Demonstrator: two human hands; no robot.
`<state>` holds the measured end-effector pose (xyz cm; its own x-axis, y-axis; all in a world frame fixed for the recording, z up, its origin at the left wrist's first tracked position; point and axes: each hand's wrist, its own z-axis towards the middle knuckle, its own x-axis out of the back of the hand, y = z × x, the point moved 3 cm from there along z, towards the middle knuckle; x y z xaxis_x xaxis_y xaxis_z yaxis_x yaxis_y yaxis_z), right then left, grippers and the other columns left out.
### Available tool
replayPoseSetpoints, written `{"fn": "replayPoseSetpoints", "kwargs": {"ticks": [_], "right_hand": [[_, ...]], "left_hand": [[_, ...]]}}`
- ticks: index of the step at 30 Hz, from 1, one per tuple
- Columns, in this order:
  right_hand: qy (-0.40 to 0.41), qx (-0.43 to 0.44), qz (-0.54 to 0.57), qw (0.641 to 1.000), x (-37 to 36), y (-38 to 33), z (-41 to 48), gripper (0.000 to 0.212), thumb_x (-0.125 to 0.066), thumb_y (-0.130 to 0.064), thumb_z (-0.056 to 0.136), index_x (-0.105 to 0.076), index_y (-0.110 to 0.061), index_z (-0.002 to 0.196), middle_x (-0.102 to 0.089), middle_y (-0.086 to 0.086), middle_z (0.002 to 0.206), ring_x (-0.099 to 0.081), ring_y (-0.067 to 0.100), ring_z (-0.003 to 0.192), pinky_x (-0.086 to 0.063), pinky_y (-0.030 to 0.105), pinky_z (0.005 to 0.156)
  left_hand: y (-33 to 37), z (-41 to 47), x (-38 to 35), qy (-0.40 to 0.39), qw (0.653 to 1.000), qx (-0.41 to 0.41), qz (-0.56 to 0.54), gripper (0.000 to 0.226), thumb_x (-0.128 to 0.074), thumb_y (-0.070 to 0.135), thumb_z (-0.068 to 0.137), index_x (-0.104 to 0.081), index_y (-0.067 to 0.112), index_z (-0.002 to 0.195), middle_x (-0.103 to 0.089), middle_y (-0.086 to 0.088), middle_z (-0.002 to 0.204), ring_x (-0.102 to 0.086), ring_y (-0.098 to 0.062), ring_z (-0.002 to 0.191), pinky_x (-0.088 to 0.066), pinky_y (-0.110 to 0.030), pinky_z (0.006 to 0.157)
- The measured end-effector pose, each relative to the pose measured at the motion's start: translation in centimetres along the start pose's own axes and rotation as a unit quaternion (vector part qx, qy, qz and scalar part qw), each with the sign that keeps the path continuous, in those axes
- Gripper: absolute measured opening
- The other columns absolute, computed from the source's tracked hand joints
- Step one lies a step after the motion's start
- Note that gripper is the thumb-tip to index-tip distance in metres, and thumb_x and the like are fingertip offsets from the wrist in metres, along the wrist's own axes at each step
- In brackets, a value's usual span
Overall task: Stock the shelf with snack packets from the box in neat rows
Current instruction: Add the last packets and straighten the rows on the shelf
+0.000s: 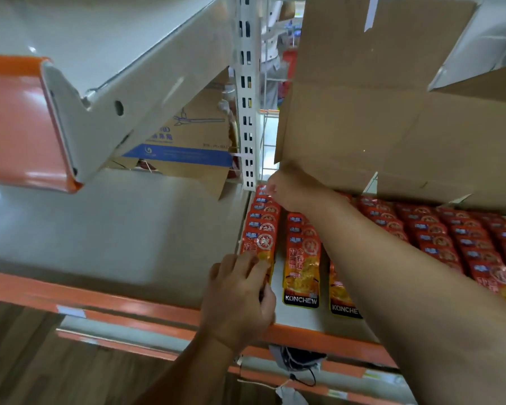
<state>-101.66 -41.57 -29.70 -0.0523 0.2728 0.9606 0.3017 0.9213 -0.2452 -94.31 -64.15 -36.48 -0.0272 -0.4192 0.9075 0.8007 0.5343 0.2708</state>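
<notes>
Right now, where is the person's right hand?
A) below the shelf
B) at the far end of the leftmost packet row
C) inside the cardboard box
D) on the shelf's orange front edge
B: the right hand reaches to the back of the leftmost row of packets, beneath the cardboard box, beside the slotted post.

A white metal shelf [300, 317] with an orange front lip carries red-and-orange snack packets [301, 267] in overlapping rows. A brown cardboard box [392, 135] stands behind them.

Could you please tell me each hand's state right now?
Left hand: grips the front packet.
Right hand: at the back packets, grip cannot be told.
</notes>
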Motion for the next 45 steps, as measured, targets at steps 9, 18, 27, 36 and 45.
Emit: {"fn": "replayPoseSetpoints", "kwargs": {"ticks": [9, 18, 27, 36, 45], "right_hand": [[-0.009, -0.012, -0.013, 1.0, -1.1, 0.1, 1.5, 0.015, -0.053, -0.014, 0.101, -0.068, -0.01, 0.099, -0.067, 0.005, 0.095, -0.065, 0.017, 0.083, -0.059, 0.035, 0.081], [-0.005, -0.004, -0.005, 1.0, -1.2, 0.4, 1.1, 0.017, -0.054, -0.01, 0.099, -0.07, -0.012, 0.106, -0.067, 0.007, 0.103, -0.065, 0.021, 0.092, -0.059, 0.039, 0.086], [-0.013, 0.01, 0.003, 1.0, -1.3, 0.6, 0.3, 0.017, -0.051, -0.009, 0.098, -0.067, -0.011, 0.092, -0.065, 0.008, 0.094, -0.066, 0.023, 0.085, -0.06, 0.04, 0.078], [-0.029, 0.033, 0.023, 0.999, -1.3, 0.0, -0.2, 0.017, -0.061, -0.025, 0.099, -0.065, -0.009, 0.094, -0.061, 0.003, 0.096, -0.062, 0.02, 0.091, -0.055, 0.035, 0.083], [-0.001, 0.001, 0.008, 1.0, -1.8, 0.0, 0.1, 0.02, -0.052, -0.015, 0.102, -0.054, -0.017, 0.082, -0.053, -0.003, 0.077, -0.056, 0.013, 0.069, -0.042, 0.026, 0.062]], "left_hand": [[0.2, 0.1, 0.2, -0.002, 1.0, 0.003, -0.002, 0.043, -0.056, 0.042, 0.084, -0.067, 0.023, 0.121, -0.064, -0.002, 0.12, -0.058, -0.023, 0.107, -0.053, -0.041, 0.085], [0.2, 0.2, 0.1, -0.012, 1.0, 0.012, -0.006, 0.041, -0.058, 0.039, 0.083, -0.07, 0.022, 0.118, -0.065, -0.002, 0.116, -0.059, -0.026, 0.102, -0.053, -0.041, 0.082], [0.2, 0.1, 0.1, -0.019, 1.0, 0.012, -0.004, 0.039, -0.057, 0.039, 0.084, -0.071, 0.022, 0.117, -0.066, -0.002, 0.114, -0.06, -0.024, 0.101, -0.053, -0.04, 0.08], [0.1, 0.1, 0.1, -0.027, 0.999, 0.018, -0.009, 0.039, -0.057, 0.039, 0.085, -0.071, 0.022, 0.117, -0.066, -0.001, 0.115, -0.06, -0.024, 0.102, -0.054, -0.04, 0.081], [0.1, 0.1, 0.1, -0.018, 1.0, 0.016, -0.015, 0.039, -0.057, 0.039, 0.085, -0.071, 0.022, 0.117, -0.066, -0.001, 0.114, -0.06, -0.023, 0.102, -0.054, -0.038, 0.079]]}}
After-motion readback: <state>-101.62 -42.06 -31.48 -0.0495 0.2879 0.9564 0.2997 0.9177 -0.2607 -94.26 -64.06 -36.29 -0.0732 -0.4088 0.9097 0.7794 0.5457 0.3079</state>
